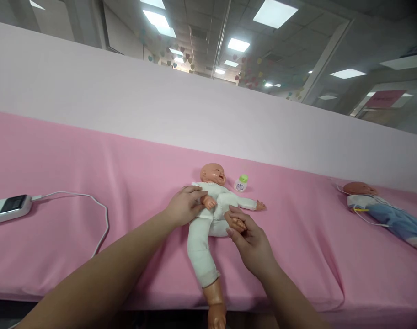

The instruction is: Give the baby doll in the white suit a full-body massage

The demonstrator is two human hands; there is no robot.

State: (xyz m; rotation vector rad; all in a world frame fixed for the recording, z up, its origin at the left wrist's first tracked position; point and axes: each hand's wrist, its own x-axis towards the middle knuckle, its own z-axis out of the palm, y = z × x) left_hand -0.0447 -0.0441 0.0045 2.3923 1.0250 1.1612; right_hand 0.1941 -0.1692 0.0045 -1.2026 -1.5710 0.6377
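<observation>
A baby doll with a white cloth body lies on its back on the pink sheet, head toward the wall. My left hand is closed around the doll's arm on the left of the picture, near its small hand. With my right hand I grip the doll's foot between thumb and fingers; that leg is bent up toward the belly. The other leg lies straight, its foot at the front edge. The doll's other arm stretches out to the right. Beside its head stands a small clear bottle with a green cap.
On the far left lies a white device with a dark screen and a white cable. A second doll in blue and white clothes lies at the far right. Behind the pink sheet runs a white wall with glass above.
</observation>
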